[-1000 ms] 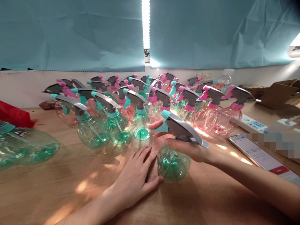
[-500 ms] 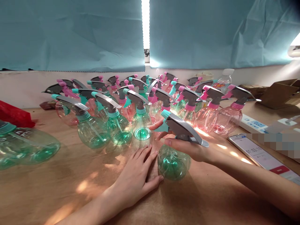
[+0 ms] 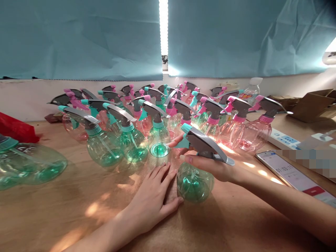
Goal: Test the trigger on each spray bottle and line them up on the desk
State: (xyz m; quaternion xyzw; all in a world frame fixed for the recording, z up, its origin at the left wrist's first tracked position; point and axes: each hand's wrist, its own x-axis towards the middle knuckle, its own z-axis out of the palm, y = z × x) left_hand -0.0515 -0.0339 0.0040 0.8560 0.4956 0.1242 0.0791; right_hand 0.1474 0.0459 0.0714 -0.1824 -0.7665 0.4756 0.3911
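My right hand is closed around the neck of a green spray bottle with a grey and turquoise trigger head. The bottle leans a little, and my fingers hide its collar. Palm down on the wooden table, my left hand lies flat with fingers spread, its thumb tip close to the held bottle's base. Just beyond my fingertips stands another green spray bottle, with a second green spray bottle to its left.
Several pink spray bottles and green ones crowd the back. One green bottle lies tilted at far left by a red bag. To the right are a phone showing a timer, a power strip and a cardboard box.
Both hands and the held spray bottle stay practically where they were. Only the phone's timer reading has advanced.
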